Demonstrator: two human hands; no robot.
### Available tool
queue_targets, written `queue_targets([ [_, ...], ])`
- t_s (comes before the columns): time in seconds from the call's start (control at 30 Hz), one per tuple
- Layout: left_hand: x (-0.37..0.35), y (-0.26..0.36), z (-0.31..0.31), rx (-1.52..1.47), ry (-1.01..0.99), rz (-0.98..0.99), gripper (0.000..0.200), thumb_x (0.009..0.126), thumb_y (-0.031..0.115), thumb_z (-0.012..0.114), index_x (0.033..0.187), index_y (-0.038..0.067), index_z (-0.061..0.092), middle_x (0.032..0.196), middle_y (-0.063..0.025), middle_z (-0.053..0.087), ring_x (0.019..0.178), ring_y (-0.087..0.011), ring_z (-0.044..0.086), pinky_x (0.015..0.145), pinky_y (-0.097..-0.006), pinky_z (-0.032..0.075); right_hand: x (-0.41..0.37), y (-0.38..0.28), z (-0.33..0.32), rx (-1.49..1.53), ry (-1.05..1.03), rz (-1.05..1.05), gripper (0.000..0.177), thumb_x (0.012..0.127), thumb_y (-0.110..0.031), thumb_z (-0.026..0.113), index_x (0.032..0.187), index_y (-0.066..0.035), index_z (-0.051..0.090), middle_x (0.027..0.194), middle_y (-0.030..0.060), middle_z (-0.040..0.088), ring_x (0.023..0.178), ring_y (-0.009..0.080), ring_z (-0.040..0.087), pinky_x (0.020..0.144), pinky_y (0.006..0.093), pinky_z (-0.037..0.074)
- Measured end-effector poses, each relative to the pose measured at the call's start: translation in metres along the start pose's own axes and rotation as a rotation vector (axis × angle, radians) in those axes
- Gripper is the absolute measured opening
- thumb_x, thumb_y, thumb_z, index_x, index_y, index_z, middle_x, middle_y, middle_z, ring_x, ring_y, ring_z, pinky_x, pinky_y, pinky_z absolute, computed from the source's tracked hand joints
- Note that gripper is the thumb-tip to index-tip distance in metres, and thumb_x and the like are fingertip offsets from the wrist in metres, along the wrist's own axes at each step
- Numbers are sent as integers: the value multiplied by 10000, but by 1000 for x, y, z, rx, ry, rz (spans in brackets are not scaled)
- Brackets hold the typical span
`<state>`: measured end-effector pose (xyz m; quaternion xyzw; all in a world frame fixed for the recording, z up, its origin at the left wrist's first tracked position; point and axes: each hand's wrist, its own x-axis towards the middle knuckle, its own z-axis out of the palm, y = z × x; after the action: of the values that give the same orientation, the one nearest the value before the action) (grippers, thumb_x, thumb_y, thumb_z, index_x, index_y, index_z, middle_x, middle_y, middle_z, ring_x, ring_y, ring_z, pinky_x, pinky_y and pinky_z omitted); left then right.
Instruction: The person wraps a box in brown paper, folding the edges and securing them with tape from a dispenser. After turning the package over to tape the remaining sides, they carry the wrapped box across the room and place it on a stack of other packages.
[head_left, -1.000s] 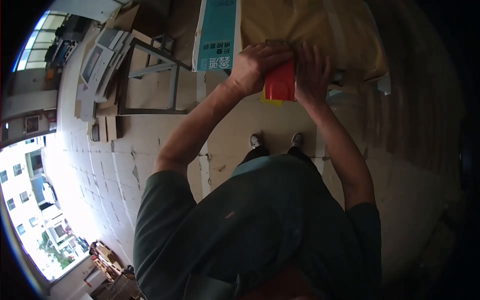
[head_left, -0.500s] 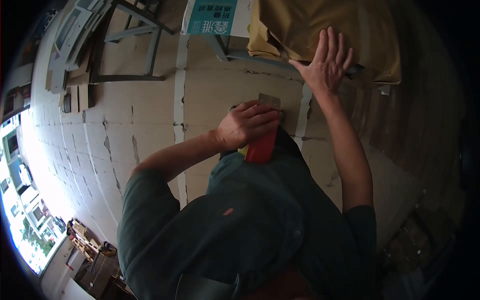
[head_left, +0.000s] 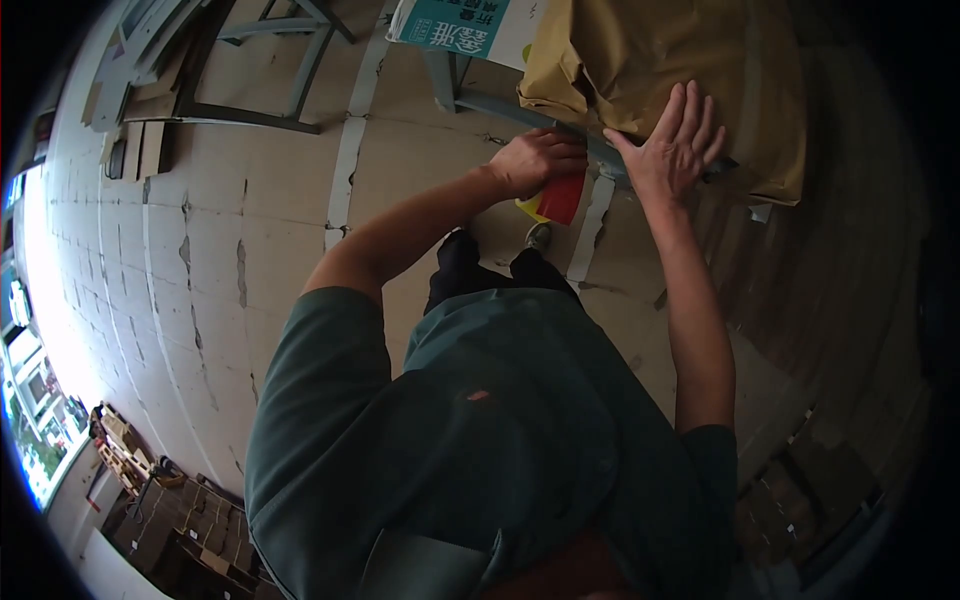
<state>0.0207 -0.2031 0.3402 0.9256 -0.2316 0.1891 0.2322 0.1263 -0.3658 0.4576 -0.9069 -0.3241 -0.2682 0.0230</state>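
Observation:
My left hand [head_left: 540,163] is closed around a red and yellow object [head_left: 565,198]. Its flat red side and a yellow edge show below my fingers; the rest is hidden, and I cannot tell its kind. Close to the near edge of a large brown paper-wrapped package [head_left: 720,60], this hand is held out in front of my body. My right hand [head_left: 672,155] lies with fingers spread on the package's near side, thumb toward its left. The brown wrapping looks creased and folded at the left corner.
A white and teal printed carton [head_left: 460,28] lies left of the package, over a grey metal frame [head_left: 470,98]. Another grey frame [head_left: 310,80] stands at upper left near stacked boards [head_left: 150,70]. Bundled flat cardboard [head_left: 190,520] sits at lower left. My shoe [head_left: 538,236] rests on the worn floor.
My left hand has moved forward and right toward the package with the red and yellow object. My right hand stays spread on the wrapping. The view has shifted, and my shoe now shows.

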Motion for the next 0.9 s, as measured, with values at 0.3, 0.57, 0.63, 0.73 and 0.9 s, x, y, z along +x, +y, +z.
queue_targets([
  [0.3,2,-17,8,-156,18,-89,478,708,98,626,1181,171,622,1256,-21,592,1183,-250,535,987,-391,435,1,-1,-3,-35,-27,-52,1072,583,-562,823,1396,-43,355,1446,140,380,1337,356,350,1048,599,282],
  [0.57,-14,11,53,-406,254,-554,411,751,185,666,1161,182,651,1160,-50,648,1057,-270,609,898,-384,485,-1,-2,-5,-83,-7,-94,1121,587,-607,802,1414,-28,317,1459,168,361,1357,363,320,1071,592,257],
  [0.63,-41,-7,76,-550,158,-927,397,758,280,695,1145,197,668,1086,-79,673,979,-294,639,850,-388,508,3,-3,-9,-107,-26,-80,1130,585,-619,797,1416,-23,315,1458,176,361,1355,364,323,1078,585,252],
  [0.73,-120,-32,93,-337,-18,-1148,391,759,344,687,1128,215,686,1049,-97,687,992,-305,639,846,-401,515,10,-6,-5,-124,-1,-90,1080,621,-570,803,1411,-14,322,1463,178,354,1357,363,318,1085,566,253],
  [0.9,-193,-21,63,-422,-129,-1406,389,768,312,658,1150,241,677,1039,-99,692,989,-297,648,854,-392,517,-4,-15,-41,73,13,-171,904,718,-434,791,1393,-6,368,1435,191,397,1331,362,363,1084,516,289],
])
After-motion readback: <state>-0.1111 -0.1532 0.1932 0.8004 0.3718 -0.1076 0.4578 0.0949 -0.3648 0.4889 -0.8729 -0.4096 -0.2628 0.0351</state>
